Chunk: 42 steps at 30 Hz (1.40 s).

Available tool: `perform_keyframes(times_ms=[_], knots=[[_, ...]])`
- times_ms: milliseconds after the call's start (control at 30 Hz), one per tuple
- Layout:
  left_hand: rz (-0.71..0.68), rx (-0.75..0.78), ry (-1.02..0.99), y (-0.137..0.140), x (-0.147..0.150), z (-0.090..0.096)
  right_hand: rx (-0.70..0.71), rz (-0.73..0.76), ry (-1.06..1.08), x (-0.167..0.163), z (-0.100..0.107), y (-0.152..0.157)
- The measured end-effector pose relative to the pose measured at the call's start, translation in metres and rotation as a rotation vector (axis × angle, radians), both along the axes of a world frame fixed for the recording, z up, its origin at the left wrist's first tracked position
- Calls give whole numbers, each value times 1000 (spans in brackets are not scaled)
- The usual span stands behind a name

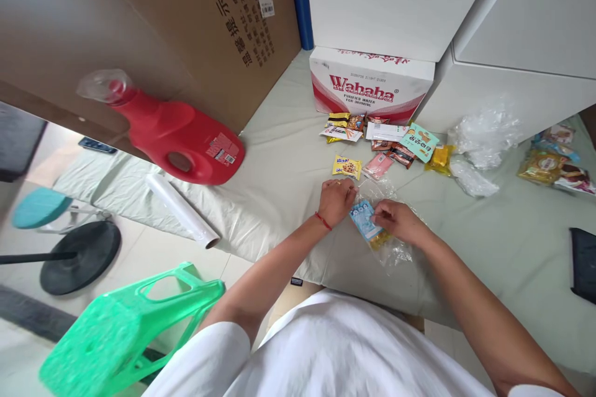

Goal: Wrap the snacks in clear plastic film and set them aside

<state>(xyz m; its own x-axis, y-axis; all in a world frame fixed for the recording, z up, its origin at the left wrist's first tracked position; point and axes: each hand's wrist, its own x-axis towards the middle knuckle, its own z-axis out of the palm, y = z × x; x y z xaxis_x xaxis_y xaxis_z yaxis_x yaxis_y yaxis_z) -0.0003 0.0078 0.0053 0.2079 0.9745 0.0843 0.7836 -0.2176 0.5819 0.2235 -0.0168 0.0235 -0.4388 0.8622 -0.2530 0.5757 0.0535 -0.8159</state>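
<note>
A clear plastic bag (395, 253) lies on the pale green sheet in front of me. Inside it, or under its film, are a blue snack packet (364, 218) and a yellow packet (380, 239). My left hand (336, 200), with a red string at the wrist, is closed with its fingertips pinching the bag's upper left edge. Closed too, my right hand (399, 221) pinches the bag's film at the right side of the blue packet. Just beyond my left hand lies a yellow cookie packet (347, 167), and beside it a pink packet (378, 165).
Several small snack packets (419, 141) lie before a Wahaha water carton (372, 84). Crumpled clear plastic (487, 136) and more snacks (542, 164) are at right. At left are a red jug (186, 139), a white film roll (181, 211) and a green stool (107, 329).
</note>
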Motion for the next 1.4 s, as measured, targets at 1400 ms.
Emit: perform_keyframes(times_ms=[1400], knots=[[-202, 48, 230, -79, 31, 2, 71, -343, 40, 9, 24, -20]])
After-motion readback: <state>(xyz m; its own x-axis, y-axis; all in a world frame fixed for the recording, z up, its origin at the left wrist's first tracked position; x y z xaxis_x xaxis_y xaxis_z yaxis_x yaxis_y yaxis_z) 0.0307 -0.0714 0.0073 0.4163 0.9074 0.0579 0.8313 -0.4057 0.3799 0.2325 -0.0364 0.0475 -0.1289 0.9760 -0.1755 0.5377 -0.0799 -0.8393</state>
